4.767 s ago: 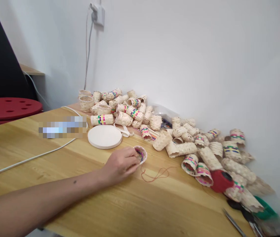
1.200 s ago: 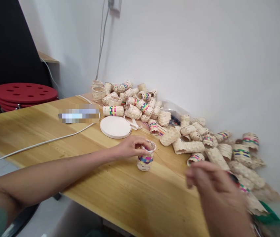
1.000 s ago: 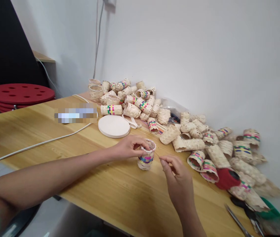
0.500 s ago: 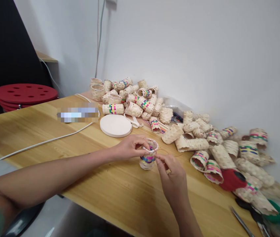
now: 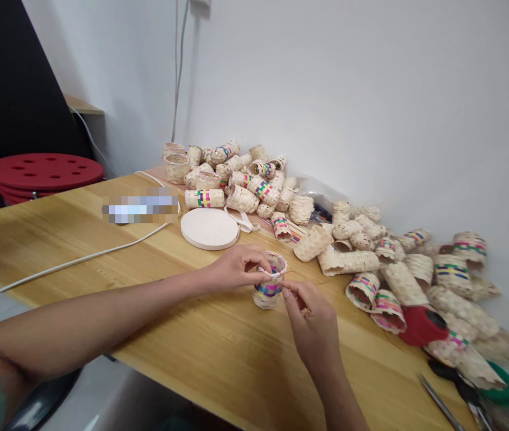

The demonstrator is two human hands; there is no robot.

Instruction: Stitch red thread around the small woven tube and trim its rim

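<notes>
While my left hand (image 5: pixel 240 267) pinches the small woven basket (image 5: pixel 268 291) by its rim (image 5: pixel 286 264), upright on the table (image 5: pixel 218 341), my right hand (image 5: pixel 314 317) is pinched together at its side, on what I cannot tell; should my left grip slacken, a sideways push could tip it.

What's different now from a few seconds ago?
The right hand, out of view at first, then off to the right, has come leftward to the basket, its fingertips now at the side below the rim. The basket, earlier tipped to show mostly its opening, now stands upright. The left hand still holds it. The white roll and heaped baskets look unmoved.
</notes>
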